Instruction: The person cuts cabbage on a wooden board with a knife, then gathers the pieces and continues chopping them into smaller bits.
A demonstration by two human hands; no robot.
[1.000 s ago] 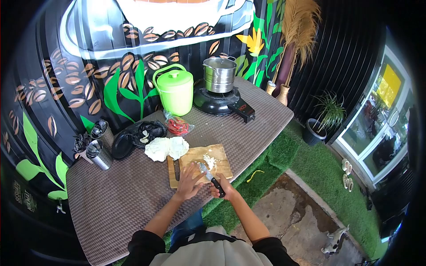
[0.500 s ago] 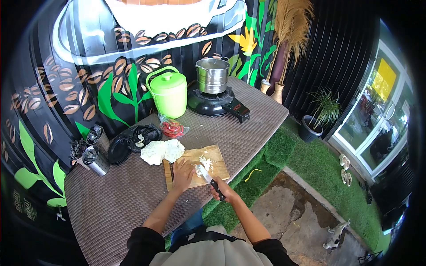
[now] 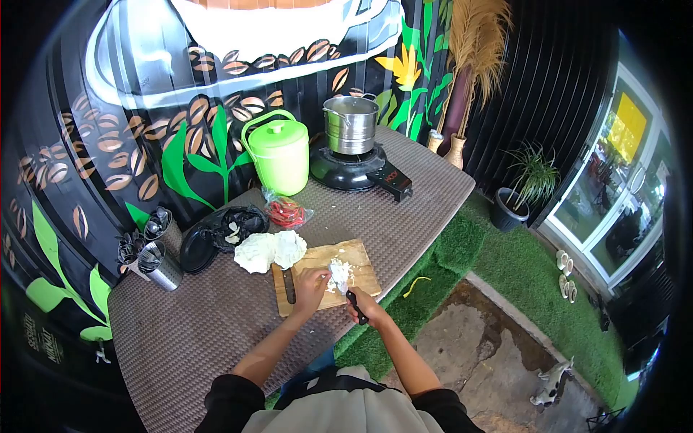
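My right hand [image 3: 367,309] is closed round the black handle of a knife [image 3: 351,296]. The blade lies over a wooden cutting board [image 3: 360,257], covered with small chopped white pieces [image 3: 342,272]. At the left part of the board, my left hand [image 3: 311,286] is closed beside the blade, its fingertips drawn together near the white pieces; what they hold, if anything, is too small to tell. Two pale, crumpled white pieces [image 3: 268,251] rest on the table just past the board's far left corner.
On the table [image 3: 209,325] stand a steel pot [image 3: 350,128] on a black stove [image 3: 348,169], a green lidded bucket [image 3: 280,159], a bag of red chillies [image 3: 286,211], a black plate and bag [image 3: 198,247], and cutlery holders [image 3: 164,273]. Beyond are a potted plant [image 3: 510,209] and a cat [image 3: 552,382].
My left hand has gone from spread flat on the board to fingers drawn together, slightly right. The knife blade now lies over the chopped pieces, and the view has shifted slightly.
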